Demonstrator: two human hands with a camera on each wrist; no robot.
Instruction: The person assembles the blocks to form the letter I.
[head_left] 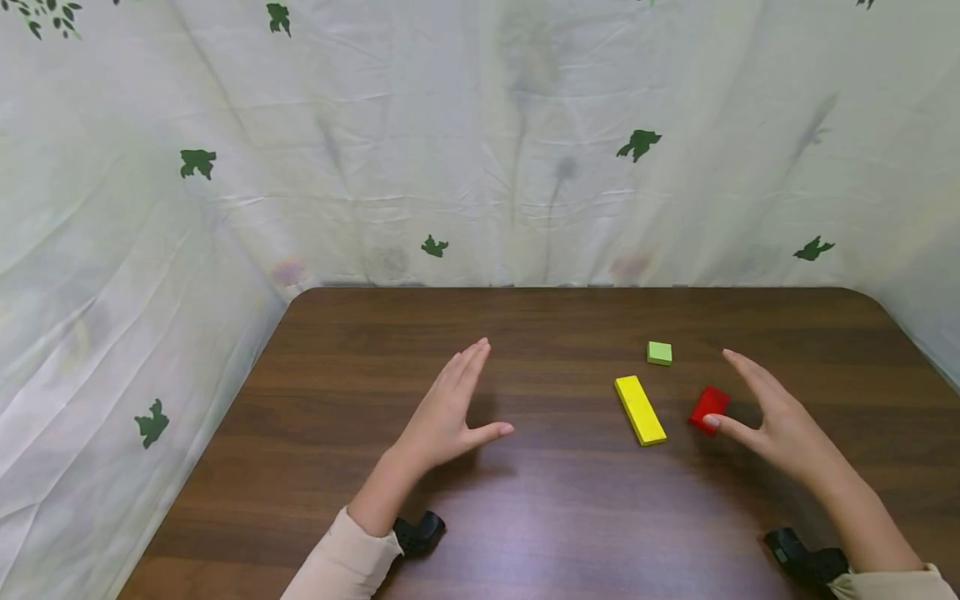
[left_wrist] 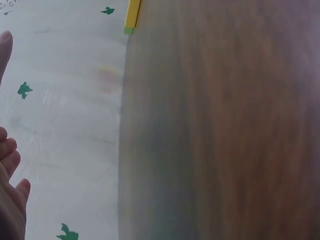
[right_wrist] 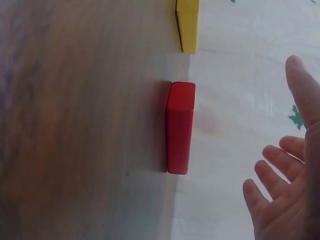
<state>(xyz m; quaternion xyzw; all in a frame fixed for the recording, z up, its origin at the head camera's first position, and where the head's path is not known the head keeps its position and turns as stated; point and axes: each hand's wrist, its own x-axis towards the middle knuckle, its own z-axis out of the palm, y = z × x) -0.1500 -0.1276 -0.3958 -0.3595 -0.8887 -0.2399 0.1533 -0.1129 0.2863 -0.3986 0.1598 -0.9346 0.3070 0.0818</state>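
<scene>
My left hand [head_left: 442,417] is held above the table left of the blocks, its fingers extended, thumb spread away, touching nothing. On the right, my right hand [head_left: 783,429] hovers with fingers and thumb apart and holds nothing. A red block [head_left: 708,408] lies nearest to it; in the head view the thumb tip overlaps the block's edge, while the right wrist view shows the red block [right_wrist: 180,130] apart from the hand. Left of that lies a long yellow block [head_left: 640,410]. Farther back sits a small light green block [head_left: 659,353].
The dark wooden table [head_left: 337,358] has rounded far corners. A pale curtain [head_left: 480,150] with green leaf shapes hangs behind it and along its sides. Each wrist wears a black device, such as the left one [head_left: 420,533].
</scene>
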